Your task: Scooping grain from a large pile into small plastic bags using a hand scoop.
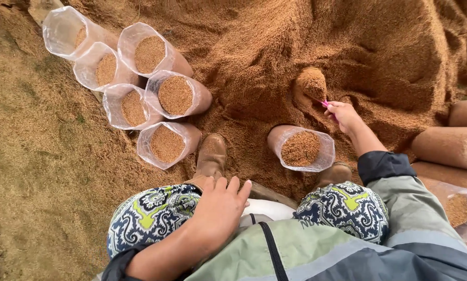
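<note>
The right hand (342, 114) is stretched forward and closed around a pink handle, of which only a short piece shows; it carries a scoop (311, 84) heaped with brown, sawdust-like material, held over the big pile (275, 47). The open clear bag (302, 148) stands just beside and nearer to the body than this hand, between the two boots, so the loaded scoop lies a little beyond the bag's mouth and slightly toward the right. The bag stands upright, its long axis vertical and its round mouth facing up, and it is already well filled. The right hand is clearly the nearer one to it. The left hand (218, 211) rests flat on the left knee with the fingers spread and loose, holding nothing, well apart from the bag. On the ground (41, 171) to the left, near the left boot (211, 156), six filled bags (140, 88) stand close together, touching each other, one at the far corner less full. At the right edge, more long filled bags (446, 145) lie on their sides. The ground is loose, soft and covered with the same material; the free space around the standing bag is narrow.
</note>
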